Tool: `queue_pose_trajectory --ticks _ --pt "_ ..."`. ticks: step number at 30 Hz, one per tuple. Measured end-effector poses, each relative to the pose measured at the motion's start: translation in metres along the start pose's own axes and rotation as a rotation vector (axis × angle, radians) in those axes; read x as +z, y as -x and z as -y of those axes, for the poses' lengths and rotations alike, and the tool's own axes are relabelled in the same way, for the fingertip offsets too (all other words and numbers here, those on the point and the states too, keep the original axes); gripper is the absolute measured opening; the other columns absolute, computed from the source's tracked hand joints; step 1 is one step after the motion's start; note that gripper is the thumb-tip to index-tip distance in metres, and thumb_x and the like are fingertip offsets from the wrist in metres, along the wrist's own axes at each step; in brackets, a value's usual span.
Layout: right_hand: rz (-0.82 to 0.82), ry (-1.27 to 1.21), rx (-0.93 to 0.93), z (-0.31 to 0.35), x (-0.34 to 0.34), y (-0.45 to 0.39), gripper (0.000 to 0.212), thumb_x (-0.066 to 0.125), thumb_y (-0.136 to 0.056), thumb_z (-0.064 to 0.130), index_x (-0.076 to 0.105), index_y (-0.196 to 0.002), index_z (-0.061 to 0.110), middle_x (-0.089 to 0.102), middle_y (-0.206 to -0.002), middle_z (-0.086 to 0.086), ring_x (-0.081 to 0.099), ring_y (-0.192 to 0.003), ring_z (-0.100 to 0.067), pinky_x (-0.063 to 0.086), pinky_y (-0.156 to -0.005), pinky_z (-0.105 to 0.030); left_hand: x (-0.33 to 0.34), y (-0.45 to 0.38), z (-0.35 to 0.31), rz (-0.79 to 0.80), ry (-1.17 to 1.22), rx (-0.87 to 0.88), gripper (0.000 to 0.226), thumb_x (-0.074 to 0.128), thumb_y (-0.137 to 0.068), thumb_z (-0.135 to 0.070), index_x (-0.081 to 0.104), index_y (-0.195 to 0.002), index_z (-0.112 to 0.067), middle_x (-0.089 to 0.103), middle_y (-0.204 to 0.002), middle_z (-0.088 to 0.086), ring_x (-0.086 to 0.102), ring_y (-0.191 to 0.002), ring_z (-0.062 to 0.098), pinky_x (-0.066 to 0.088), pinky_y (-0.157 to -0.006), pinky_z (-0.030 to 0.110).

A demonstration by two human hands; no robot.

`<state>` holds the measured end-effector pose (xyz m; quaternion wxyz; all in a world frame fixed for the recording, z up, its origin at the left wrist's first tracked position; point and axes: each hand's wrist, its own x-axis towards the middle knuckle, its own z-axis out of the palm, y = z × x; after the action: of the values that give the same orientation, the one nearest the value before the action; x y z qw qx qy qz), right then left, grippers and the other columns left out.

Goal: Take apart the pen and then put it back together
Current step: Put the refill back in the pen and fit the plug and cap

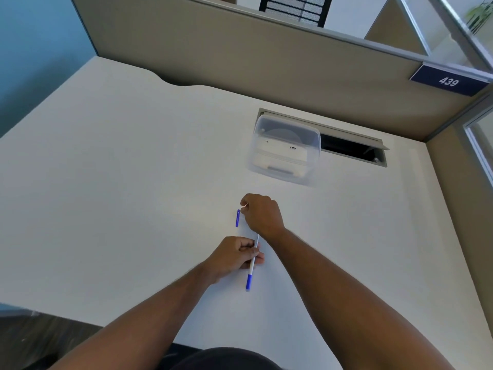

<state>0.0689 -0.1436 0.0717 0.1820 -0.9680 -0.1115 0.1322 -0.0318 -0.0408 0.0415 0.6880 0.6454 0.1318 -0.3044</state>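
Observation:
My left hand [234, 256] is closed around the white pen body [252, 263], which points toward me and ends in a blue section [248, 282]. Its far end sticks out past my fingers, under my right wrist. A small blue cap [237, 218] lies on the white desk [120, 182] just beyond. My right hand [262, 214] hovers beside the cap with fingers curled, thumb and forefinger tips right at the cap's far end. I cannot tell if they touch it.
A clear plastic container [285, 148] with white items inside stands farther back on the desk. Behind it is an open cable slot [352, 150]. Beige partition walls [266, 57] close off the back and right sides. The desk's front edge is near my body.

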Motion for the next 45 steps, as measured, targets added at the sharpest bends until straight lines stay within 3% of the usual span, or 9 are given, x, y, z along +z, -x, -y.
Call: queue_pose_trajectory --ticks 3,7,12,16,19,22,25,31,45 --pt "0.058 0.098 0.009 0.013 0.003 -0.007 0.017 0.058 -0.092 0.016 0.066 -0.106 0.011 0.074 -0.105 -0.004 0.066 -0.098 -0.028 0.047 -0.09 -0.037 -0.002 0.002 0.002 -0.001 -0.024 0.008 0.023 0.061 -0.099 -0.014 0.07 -0.117 -0.003 0.08 -0.106 0.012 0.078 -0.097 0.022 0.06 -0.094 0.039" --pt "0.086 0.24 -0.004 0.026 0.006 -0.009 0.011 0.059 -0.086 0.016 0.049 -0.083 0.014 0.056 -0.072 0.0 0.058 -0.075 -0.029 0.038 -0.075 -0.034 -0.002 0.003 0.001 0.0 -0.097 0.018 0.017 0.06 -0.1 -0.015 0.072 -0.108 -0.007 0.08 -0.103 0.004 0.078 -0.092 0.015 0.061 -0.088 0.029" --pt "0.069 0.321 -0.053 0.033 0.014 -0.008 0.014 0.055 -0.089 0.007 0.043 -0.09 0.015 0.065 -0.087 -0.004 0.065 -0.088 -0.029 0.033 -0.075 -0.035 -0.001 0.004 -0.001 -0.016 -0.124 0.01 0.015 0.059 -0.099 -0.011 0.069 -0.091 -0.017 0.077 -0.085 -0.008 0.078 -0.078 0.006 0.06 -0.076 0.019" --pt "0.053 0.017 0.101 0.019 0.01 -0.018 0.017 0.052 -0.084 0.006 0.056 -0.1 0.009 0.069 -0.102 -0.008 0.064 -0.097 -0.031 0.046 -0.085 -0.036 -0.003 0.003 0.001 0.019 -0.017 -0.003 0.019 0.062 -0.099 -0.014 0.07 -0.114 -0.005 0.08 -0.104 0.009 0.078 -0.096 0.021 0.06 -0.094 0.036" --pt "0.025 -0.318 0.253 -0.002 -0.004 -0.027 0.026 0.054 -0.084 0.007 0.068 -0.106 0.01 0.072 -0.104 -0.007 0.064 -0.101 -0.025 0.047 -0.086 -0.032 -0.004 0.003 0.002 0.021 0.055 -0.018 0.022 0.061 -0.099 -0.01 0.068 -0.118 -0.001 0.08 -0.103 0.016 0.078 -0.097 0.027 0.059 -0.096 0.041" --pt "0.009 -0.628 0.362 -0.025 -0.02 -0.023 0.02 0.054 -0.086 -0.001 0.07 -0.096 0.005 0.072 -0.086 -0.013 0.069 -0.079 -0.022 0.051 -0.073 -0.031 -0.004 0.002 0.001 0.036 0.088 -0.019 0.021 0.062 -0.098 -0.007 0.067 -0.117 0.0 0.079 -0.102 0.019 0.078 -0.096 0.03 0.061 -0.091 0.038" --pt "0.061 -0.826 0.402 -0.044 -0.03 -0.011 0.014 0.057 -0.093 -0.003 0.069 -0.101 0.0 0.072 -0.088 -0.016 0.07 -0.067 -0.016 0.053 -0.066 -0.026 -0.004 0.001 0.001 0.04 0.104 -0.021 0.021 0.063 -0.097 -0.007 0.068 -0.116 0.002 0.078 -0.103 0.022 0.078 -0.096 0.031 0.062 -0.087 0.036" --pt "0.155 -0.944 0.4 -0.058 -0.029 0.01 0.015 0.058 -0.098 0.005 0.066 -0.111 0.001 0.077 -0.096 -0.013 0.077 -0.073 -0.015 0.059 -0.074 -0.029 -0.004 0.0 0.0 0.046 0.115 -0.026 0.021 0.064 -0.097 -0.007 0.068 -0.115 0.001 0.078 -0.103 0.021 0.078 -0.096 0.031 0.062 -0.083 0.034" --pt "0.138 -0.877 0.254 -0.054 -0.026 0.024 0.019 0.059 -0.096 0.0 0.066 -0.114 -0.001 0.075 -0.102 -0.021 0.075 -0.076 -0.017 0.058 -0.064 -0.018 -0.003 0.003 -0.001 0.042 0.097 -0.014 0.021 0.062 -0.097 -0.008 0.067 -0.117 0.0 0.079 -0.102 0.019 0.078 -0.095 0.029 0.062 -0.08 0.031"
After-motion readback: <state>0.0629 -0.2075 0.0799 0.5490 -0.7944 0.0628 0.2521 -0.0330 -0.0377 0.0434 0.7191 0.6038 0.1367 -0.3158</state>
